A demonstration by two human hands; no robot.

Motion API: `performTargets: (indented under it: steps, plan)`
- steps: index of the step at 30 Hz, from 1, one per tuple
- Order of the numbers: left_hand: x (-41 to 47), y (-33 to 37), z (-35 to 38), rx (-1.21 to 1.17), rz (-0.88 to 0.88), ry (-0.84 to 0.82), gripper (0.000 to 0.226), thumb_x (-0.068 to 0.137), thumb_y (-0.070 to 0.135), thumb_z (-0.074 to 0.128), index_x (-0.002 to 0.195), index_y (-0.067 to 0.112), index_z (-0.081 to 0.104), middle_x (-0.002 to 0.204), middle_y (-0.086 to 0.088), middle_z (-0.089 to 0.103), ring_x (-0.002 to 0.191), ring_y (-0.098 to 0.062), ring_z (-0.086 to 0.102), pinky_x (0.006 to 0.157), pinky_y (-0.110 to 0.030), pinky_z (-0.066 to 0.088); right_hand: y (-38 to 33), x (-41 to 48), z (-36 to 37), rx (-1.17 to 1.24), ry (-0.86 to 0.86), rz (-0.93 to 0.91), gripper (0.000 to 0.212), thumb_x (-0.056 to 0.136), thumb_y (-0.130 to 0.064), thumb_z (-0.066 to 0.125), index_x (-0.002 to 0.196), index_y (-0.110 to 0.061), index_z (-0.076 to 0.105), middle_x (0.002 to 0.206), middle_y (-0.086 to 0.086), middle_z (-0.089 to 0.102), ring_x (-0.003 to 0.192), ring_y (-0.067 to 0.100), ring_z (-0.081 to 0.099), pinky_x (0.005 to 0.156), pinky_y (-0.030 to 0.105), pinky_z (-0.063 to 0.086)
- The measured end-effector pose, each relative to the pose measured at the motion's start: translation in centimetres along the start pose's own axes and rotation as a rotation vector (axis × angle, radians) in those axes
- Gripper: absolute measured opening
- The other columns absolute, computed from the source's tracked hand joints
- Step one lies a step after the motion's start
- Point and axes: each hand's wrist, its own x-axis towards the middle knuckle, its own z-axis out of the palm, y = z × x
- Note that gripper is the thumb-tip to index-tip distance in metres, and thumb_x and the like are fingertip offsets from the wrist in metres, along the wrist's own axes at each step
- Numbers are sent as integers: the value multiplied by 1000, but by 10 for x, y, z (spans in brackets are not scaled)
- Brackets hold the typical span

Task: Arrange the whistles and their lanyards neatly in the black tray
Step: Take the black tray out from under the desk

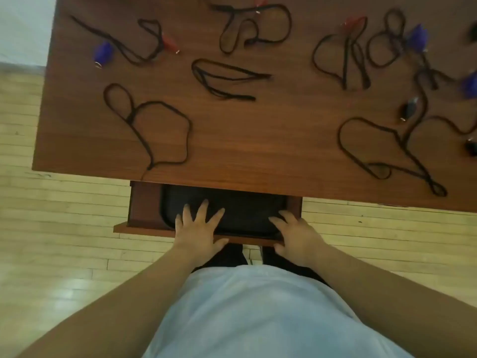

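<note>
A black tray [242, 205] lies in a pulled-out wooden drawer [144, 205] under the table's front edge. My left hand [197, 228] rests flat on the tray's near left part with fingers spread. My right hand [296, 233] lies over the tray's near right corner and the drawer front, thumb against the drawer's front edge. Several black lanyards lie scattered on the table, among them a big loop [154, 130] at front left and another loop [387, 153] at front right. Blue whistles [103, 51] [418, 37], red whistles [170, 41] [352, 21] and a dark whistle [409, 108] sit among the cords.
The brown wooden table [258, 140] fills the upper view. Light wood flooring [64, 228] lies left and right of the drawer. My pale blue shirt [258, 313] fills the lower middle. More whistles are cut off at the right edge.
</note>
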Motion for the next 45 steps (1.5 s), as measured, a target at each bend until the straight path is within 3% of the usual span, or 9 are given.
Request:
performTargets:
  steps: [7,12,16,21,27,34,36,39,45]
  plan:
    - [-9,-10,20,61,56,-79,78,95,74,38,159,49,2,170,2,-23,153,-49,-13,124,-58,14,-12,14,5,596,41,128,78,85,-25,77,154,-26,40,150,3,38,136,20,44,105,22,37]
    - [-14,-8,19,-38,125,43,56,98,55,55,151,46,41,170,-1,13,154,-37,15,121,-54,30,-5,6,9,593,96,71,78,77,-20,87,146,-26,52,136,-4,48,124,11,50,94,3,33]
    - [-16,-6,23,-18,227,263,41,81,28,85,120,31,75,122,-6,65,106,-30,65,83,-46,58,-5,-6,19,561,179,1,67,75,-20,90,136,-26,64,124,-9,53,110,4,54,90,1,37]
    - [-20,-4,22,-8,294,385,43,65,12,95,103,26,81,84,5,66,72,-20,62,57,-33,53,-8,-18,23,557,246,-56,48,76,-17,89,122,-23,74,114,-9,60,100,3,59,92,12,48]
    - [-47,-4,7,-12,355,513,43,64,11,96,103,22,81,78,1,65,69,-22,58,55,-33,52,-13,-39,1,530,222,-112,40,79,-30,87,118,-30,76,108,-17,65,100,1,61,91,20,53]
    - [-114,27,-72,-175,273,667,35,77,5,87,109,19,80,87,0,70,77,-20,62,63,-39,59,-24,-93,-78,692,253,-172,13,89,-37,76,99,-45,76,94,-27,70,94,-9,61,75,2,44]
    - [-130,36,-95,-377,236,674,24,91,14,75,112,24,79,93,9,68,87,-10,61,76,-28,53,-28,-104,-102,795,322,-192,12,91,-34,74,97,-43,78,95,-28,71,92,-6,64,73,4,45]
    - [-146,50,-125,-599,150,640,21,95,22,69,112,32,77,93,21,65,91,0,61,75,-8,43,-32,-115,-142,854,437,-230,12,92,-32,73,98,-41,80,98,-28,73,97,-12,63,74,4,44]
    - [-178,74,-185,-780,173,769,19,90,21,76,101,36,81,88,22,73,86,-1,68,72,-14,48,-36,-154,-209,804,689,-429,14,91,-25,74,99,-36,79,102,-23,74,100,-8,64,80,1,43]
